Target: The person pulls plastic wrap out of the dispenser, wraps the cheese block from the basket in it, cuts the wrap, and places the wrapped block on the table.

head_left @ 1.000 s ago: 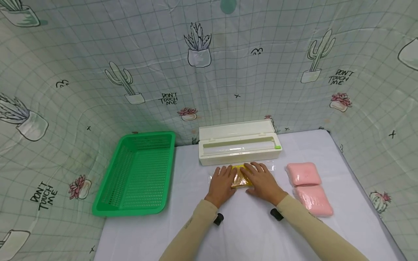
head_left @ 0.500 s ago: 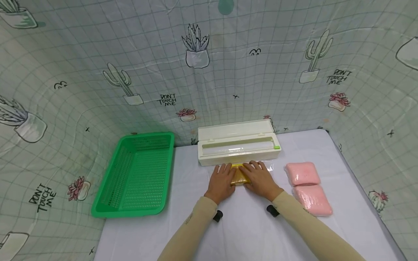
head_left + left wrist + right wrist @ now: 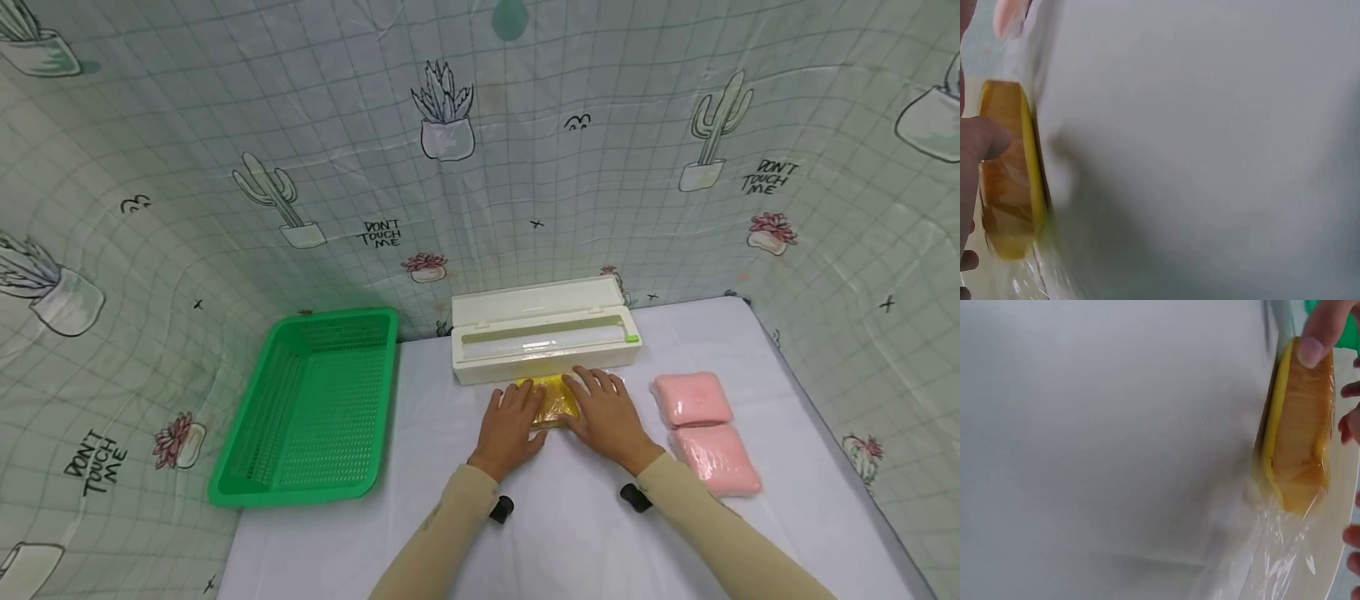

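A yellow block with a brownish side point(image 3: 556, 402), wrapped in clear cling film point(image 3: 1280, 550), lies on the white table in front of the cling film box. My left hand point(image 3: 510, 427) rests along its left side, fingers spread over the film, and its thumb touches the brownish side in the left wrist view. On the right side lies my right hand point(image 3: 609, 419), fingers extended forward; its thumb point(image 3: 1311, 351) touches the wrapped block in the right wrist view. Loose film trails out past the block's ends. Parts of both hands are outside the wrist views.
Behind the hands stands the white cling film box point(image 3: 546, 365), lid raised, a film roll point(image 3: 543, 341) inside. Two pink wrapped blocks point(image 3: 693, 399) lie on the right. A green plastic basket point(image 3: 386, 392) sits on the left. Patterned cloth point(image 3: 510, 192) walls the table in.
The hands have moved slightly apart, so more of the yellow block shows between them. The head view has shifted a little. Box, basket and pink blocks stay put.
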`<state>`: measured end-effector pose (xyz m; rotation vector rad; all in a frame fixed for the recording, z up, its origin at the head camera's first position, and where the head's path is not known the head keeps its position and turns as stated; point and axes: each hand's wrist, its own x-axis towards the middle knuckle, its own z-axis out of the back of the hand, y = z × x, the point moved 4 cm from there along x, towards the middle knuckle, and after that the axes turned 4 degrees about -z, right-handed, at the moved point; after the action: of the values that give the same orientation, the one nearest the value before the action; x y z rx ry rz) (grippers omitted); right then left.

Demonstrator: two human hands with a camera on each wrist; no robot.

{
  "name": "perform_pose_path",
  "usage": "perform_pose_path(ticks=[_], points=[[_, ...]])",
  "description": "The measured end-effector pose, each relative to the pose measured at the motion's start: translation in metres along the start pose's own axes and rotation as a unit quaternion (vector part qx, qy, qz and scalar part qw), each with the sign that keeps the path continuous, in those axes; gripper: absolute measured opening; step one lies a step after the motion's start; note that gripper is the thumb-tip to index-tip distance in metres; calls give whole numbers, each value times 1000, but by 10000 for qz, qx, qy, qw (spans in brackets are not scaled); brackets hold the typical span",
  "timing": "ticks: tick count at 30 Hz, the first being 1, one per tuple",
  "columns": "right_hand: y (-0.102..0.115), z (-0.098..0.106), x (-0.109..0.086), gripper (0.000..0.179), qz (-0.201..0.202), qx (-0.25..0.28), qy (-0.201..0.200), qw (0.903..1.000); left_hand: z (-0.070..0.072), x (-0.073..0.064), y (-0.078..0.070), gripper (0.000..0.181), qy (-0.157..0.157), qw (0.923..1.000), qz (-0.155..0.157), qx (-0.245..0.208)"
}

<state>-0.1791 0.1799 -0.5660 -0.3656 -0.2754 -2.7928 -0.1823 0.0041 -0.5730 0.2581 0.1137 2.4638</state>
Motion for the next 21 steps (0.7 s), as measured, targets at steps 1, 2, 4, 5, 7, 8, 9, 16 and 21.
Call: perform_pose_path(ticks=[1, 2, 4, 5, 7, 8, 9, 16, 21], points=[[-4, 2, -1, 68, -162, 22, -118, 9998, 2, 1, -2, 71, -105, 9999, -33, -33], [-8, 4, -1, 68, -317, 57, -280, 9991, 4, 2, -4, 70, -199, 9998, -69, -58], [-18, 9, -2, 66, -625, 153, -613, 9960, 8, 6, -7, 67, -322, 9994, -117, -87], [-24, 11, -2, 67, -783, 209, -768, 9938, 9, 8, -8, 66, -334, 9993, -137, -71], [-36, 15, -1, 68, -1098, 280, -1008, 9884, 12, 13, -10, 64, -366, 9992, -170, -49], [-42, 17, -1, 69, -1249, 291, -1085, 9858, 14, 16, -10, 64, -379, 9991, -181, -69], [-48, 18, 0, 70, -1393, 293, -1115, 9835, 15, 20, -10, 64, -387, 9990, -189, -93], [-79, 22, 10, 79, -2000, 237, -862, 9757, 24, 42, -12, 65, -146, 9996, -240, -65], [-91, 20, 15, 80, -2096, 261, -731, 9747, 26, 51, -14, 63, -30, 9997, -258, 22]])
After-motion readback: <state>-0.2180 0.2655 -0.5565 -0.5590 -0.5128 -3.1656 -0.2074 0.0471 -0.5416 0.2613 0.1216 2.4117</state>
